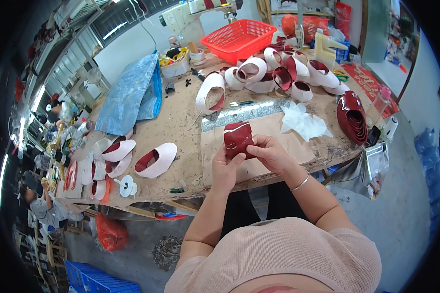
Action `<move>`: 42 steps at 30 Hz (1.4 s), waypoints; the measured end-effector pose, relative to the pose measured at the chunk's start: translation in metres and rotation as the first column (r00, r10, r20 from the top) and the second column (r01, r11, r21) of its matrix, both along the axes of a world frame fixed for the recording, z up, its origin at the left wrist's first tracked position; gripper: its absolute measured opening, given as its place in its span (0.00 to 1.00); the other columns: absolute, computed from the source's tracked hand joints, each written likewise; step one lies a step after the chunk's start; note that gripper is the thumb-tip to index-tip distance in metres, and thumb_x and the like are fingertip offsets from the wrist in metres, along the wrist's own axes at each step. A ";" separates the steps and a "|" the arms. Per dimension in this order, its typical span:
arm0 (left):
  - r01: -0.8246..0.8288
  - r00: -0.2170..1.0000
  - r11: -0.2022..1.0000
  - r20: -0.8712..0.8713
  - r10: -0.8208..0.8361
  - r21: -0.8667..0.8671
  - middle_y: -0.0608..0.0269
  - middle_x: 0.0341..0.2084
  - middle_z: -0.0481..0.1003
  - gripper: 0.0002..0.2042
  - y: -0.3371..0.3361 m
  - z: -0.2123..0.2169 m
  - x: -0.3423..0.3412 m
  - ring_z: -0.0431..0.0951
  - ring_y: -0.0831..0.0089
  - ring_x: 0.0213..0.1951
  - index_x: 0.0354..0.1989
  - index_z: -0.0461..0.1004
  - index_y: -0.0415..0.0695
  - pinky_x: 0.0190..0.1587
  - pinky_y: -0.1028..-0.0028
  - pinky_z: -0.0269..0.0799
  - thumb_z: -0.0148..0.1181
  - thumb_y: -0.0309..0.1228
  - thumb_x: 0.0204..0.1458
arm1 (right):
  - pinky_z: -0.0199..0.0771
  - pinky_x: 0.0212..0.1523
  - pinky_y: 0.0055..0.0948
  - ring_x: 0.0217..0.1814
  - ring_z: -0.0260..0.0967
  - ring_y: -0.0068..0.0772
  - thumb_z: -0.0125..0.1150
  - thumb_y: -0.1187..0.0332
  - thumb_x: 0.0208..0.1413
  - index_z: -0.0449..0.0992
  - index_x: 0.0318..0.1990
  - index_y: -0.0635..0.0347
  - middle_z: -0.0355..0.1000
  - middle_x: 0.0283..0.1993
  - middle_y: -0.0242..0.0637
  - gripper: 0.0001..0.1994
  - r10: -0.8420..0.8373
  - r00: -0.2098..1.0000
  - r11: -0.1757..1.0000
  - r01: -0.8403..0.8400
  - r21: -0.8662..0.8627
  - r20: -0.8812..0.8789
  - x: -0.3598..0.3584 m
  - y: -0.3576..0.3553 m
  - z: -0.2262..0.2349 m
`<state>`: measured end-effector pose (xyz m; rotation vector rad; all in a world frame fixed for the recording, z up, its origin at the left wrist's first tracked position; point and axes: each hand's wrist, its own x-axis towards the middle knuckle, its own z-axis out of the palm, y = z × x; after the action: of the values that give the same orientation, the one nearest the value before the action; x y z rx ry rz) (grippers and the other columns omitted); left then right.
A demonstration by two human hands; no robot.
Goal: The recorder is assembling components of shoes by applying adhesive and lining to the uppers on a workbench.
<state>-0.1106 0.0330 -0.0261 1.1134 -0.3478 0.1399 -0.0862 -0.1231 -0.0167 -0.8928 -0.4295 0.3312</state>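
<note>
Over the near edge of the workbench (190,156), both hands hold up a glossy dark red shoe upper (238,135). My left hand (225,168) grips its lower left side, thumb on the front. The lower right edge is pinched by my right hand (273,155), between thumb and fingers. Beneath them lies a brown paper sheet (288,151), with a grey metal plate (247,112) behind it. White thin pieces (303,121) lie fanned out to the right. A nested stack of dark red uppers (351,115) stands at the bench's right end.
Pale shoe uppers with red linings (210,93) crowd the back, below a red plastic basket (239,39). More pale uppers (156,160) lie at left, near a white spool (127,186) and a blue sheet (127,97). A pink-topped bottle (379,101) stands far right.
</note>
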 end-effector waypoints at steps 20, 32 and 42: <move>-0.057 0.997 0.934 0.020 0.068 -0.354 0.61 0.41 0.77 0.10 0.002 0.018 -0.018 0.77 0.72 0.43 0.43 0.75 0.38 0.50 0.70 0.72 0.60 0.26 0.54 | 0.68 0.35 0.18 0.32 0.66 0.14 0.67 0.77 0.49 0.74 0.28 0.59 0.72 0.29 0.24 0.06 -0.003 0.975 0.977 0.051 -0.208 0.224 -0.011 0.002 -0.003; -0.140 0.959 0.950 0.277 0.060 0.280 0.63 0.36 0.76 0.12 0.009 0.017 -0.021 0.75 0.74 0.40 0.42 0.74 0.36 0.44 0.73 0.71 0.64 0.24 0.50 | 0.70 0.40 0.22 0.38 0.69 0.17 0.57 0.64 0.60 0.74 0.41 0.60 0.73 0.34 0.26 0.09 0.048 0.997 0.997 -0.052 -0.056 -0.067 -0.014 -0.001 0.031; 0.052 0.997 0.998 0.050 -0.054 0.042 0.67 0.40 0.71 0.11 -0.015 -0.037 -0.030 0.71 0.79 0.40 0.44 0.73 0.39 0.45 0.78 0.66 0.59 0.30 0.56 | 0.67 0.26 0.21 0.25 0.66 0.18 0.52 0.61 0.63 0.74 0.33 0.63 0.72 0.26 0.31 0.14 -0.476 0.824 0.764 0.560 -0.319 0.307 -0.020 0.020 -0.006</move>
<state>-0.1410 0.0181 -0.0630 1.1410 -0.4266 0.1149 -0.1059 -0.1034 -0.0227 -1.4155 -0.2882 -0.2101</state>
